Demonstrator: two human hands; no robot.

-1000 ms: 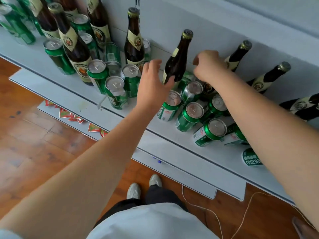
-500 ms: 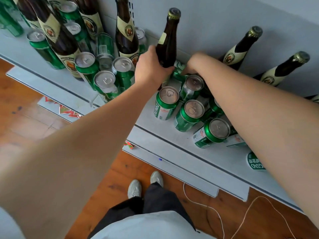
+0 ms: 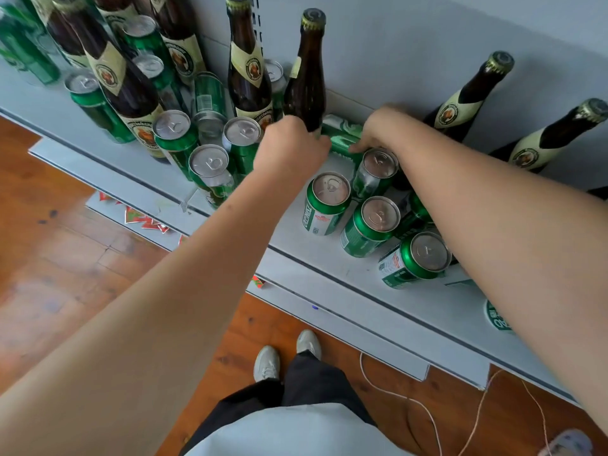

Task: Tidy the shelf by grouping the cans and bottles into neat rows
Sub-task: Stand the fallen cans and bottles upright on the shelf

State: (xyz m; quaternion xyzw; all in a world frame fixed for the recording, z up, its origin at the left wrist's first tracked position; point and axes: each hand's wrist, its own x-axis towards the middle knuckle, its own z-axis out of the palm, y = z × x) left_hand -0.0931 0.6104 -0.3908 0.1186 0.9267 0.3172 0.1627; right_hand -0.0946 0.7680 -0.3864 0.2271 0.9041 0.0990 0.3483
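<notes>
Forearms are stretched out over the pale grey metal shelf (image 3: 335,274), both reaching toward its back wall. The lower body of an upright dark brown glass bottle with a gold cap (image 3: 306,77) is gripped by the left hand (image 3: 291,146), knuckles up. Just right of that bottle, a green aluminium can lying on its side (image 3: 342,139) is touched by the right hand (image 3: 383,126); its fingers appear curled round the can, though they are mostly hidden. In front of the bottle, four green cans with silver tops (image 3: 371,222) are clustered.
</notes>
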